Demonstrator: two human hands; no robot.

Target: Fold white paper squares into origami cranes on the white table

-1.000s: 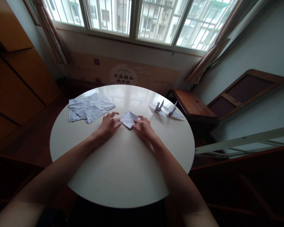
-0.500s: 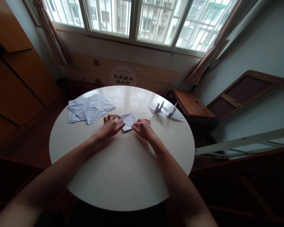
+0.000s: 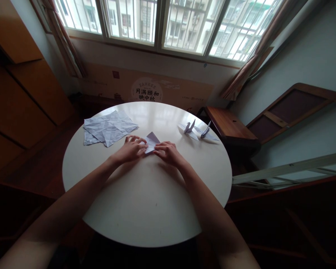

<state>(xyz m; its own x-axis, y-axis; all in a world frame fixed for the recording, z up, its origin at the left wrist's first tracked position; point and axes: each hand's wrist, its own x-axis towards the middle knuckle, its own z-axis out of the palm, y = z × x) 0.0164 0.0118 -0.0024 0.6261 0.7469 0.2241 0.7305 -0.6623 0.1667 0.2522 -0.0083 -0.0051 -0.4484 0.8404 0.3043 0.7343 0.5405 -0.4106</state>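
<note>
A small folded piece of pale paper (image 3: 151,141) lies on the round white table (image 3: 145,201), a little beyond its middle. My left hand (image 3: 131,148) presses on the paper's left edge with bent fingers. From the right, my right hand (image 3: 168,152) pinches the paper's near corner, fingers curled. The two hands almost meet over the fold, and part of the paper is hidden under them.
A loose pile of creased paper sheets (image 3: 108,127) lies at the table's far left. Two finished paper cranes (image 3: 198,130) stand at the far right. A wooden stool (image 3: 226,125) sits just past the table's right edge, below barred windows.
The paper has been folded smaller, from a flat diamond to a narrower shape. Both hands have drawn closer together over it.
</note>
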